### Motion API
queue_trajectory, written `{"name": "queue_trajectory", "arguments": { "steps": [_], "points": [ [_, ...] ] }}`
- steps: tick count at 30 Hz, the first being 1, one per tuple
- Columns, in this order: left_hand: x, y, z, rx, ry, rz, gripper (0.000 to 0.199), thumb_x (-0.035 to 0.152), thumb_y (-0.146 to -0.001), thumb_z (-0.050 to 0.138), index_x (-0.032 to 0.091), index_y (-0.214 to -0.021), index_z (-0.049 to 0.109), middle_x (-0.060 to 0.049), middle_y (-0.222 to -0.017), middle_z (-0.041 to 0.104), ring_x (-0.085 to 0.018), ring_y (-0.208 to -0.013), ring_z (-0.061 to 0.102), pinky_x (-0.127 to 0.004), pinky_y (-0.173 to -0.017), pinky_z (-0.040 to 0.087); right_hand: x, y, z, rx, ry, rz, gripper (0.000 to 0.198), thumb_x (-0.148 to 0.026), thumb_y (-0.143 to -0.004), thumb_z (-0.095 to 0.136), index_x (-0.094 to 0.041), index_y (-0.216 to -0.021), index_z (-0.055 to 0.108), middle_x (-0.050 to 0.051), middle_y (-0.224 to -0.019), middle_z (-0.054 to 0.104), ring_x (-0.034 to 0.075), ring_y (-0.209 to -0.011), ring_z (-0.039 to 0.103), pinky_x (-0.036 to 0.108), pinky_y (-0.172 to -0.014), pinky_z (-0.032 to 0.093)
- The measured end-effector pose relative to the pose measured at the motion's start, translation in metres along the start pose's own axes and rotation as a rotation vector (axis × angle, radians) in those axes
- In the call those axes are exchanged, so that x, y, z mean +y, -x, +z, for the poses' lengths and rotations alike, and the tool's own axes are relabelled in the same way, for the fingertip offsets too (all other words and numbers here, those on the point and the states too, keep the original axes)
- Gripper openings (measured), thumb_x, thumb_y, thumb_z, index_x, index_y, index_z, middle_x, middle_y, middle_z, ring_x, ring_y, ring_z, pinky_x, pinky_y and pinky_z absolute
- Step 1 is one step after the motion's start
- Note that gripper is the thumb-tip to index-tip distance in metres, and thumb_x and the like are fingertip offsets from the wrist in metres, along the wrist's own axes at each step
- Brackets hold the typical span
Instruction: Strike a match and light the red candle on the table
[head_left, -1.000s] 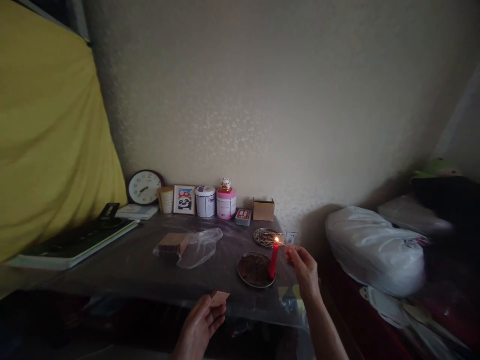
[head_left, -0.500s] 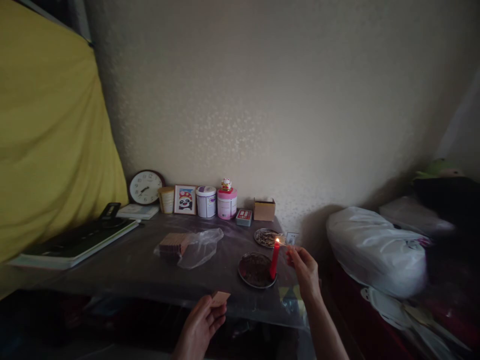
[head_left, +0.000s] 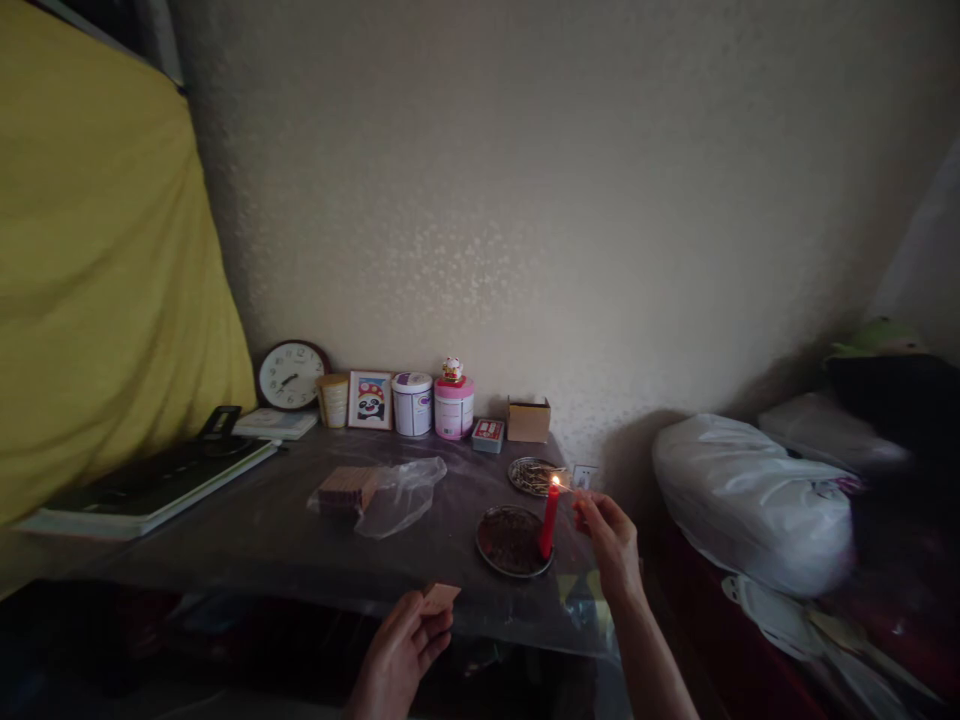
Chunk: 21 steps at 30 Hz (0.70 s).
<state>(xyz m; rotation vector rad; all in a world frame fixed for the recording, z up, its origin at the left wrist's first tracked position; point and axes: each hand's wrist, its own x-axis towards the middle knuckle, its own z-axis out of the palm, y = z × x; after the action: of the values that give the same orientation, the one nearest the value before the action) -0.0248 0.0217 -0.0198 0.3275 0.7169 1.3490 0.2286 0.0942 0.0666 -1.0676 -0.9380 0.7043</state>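
Note:
My right hand (head_left: 609,535) pinches a thin matchstick (head_left: 568,489), its tip at the flame on top of a red candle (head_left: 549,522). The candle stands upright, leaning slightly, at the right side of a round metal plate (head_left: 491,562) with a dark surface. Near the table's front edge, my left hand (head_left: 409,640) grips a small tan matchbox (head_left: 441,598) between thumb and fingers. Behind the candle, a second round plate (head_left: 534,477) bears many loose matchsticks. A block of stacked matchboxes (head_left: 349,488) lies partly inside clear plastic wrap (head_left: 405,497).
Along the wall stand a clock (head_left: 292,375), a cup (head_left: 333,400), a framed panda picture (head_left: 370,400), two canisters (head_left: 412,405), a small tin (head_left: 487,435) and an open carton (head_left: 529,420). A large book (head_left: 157,490) lies left. White bags (head_left: 750,500) sit right.
The flame at the candle's top looks slightly larger and brighter. Both hands stay almost where they were, with the matchstick still at the wick.

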Motion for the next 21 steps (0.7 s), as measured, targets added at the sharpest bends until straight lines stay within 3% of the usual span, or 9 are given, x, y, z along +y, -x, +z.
{"name": "queue_trajectory", "arguments": {
  "steps": [13,21],
  "points": [
    [0.003,0.006,0.004,-0.011,-0.019,0.034,0.016,0.029,-0.067,0.069,0.015,-0.075,0.066,-0.010,-0.075,0.072,-0.024,-0.079,0.066,-0.036,-0.074,0.049,-0.007,0.002,-0.002,0.012,-0.036,0.008,0.035,-0.047,-0.056,0.074,-0.015,-0.065,0.065,-0.001,-0.059,0.061,0.009,-0.052,0.051,0.021,-0.052,0.044],
    [0.000,0.003,0.005,-0.010,-0.022,0.041,0.016,0.029,-0.067,0.070,0.016,-0.074,0.065,-0.008,-0.073,0.072,-0.023,-0.076,0.067,-0.036,-0.073,0.049,-0.024,-0.004,-0.015,-0.009,-0.212,0.054,0.032,-0.047,-0.059,0.073,-0.018,-0.065,0.060,-0.003,-0.061,0.056,0.007,-0.050,0.049,0.019,-0.047,0.043]
  ]
}}
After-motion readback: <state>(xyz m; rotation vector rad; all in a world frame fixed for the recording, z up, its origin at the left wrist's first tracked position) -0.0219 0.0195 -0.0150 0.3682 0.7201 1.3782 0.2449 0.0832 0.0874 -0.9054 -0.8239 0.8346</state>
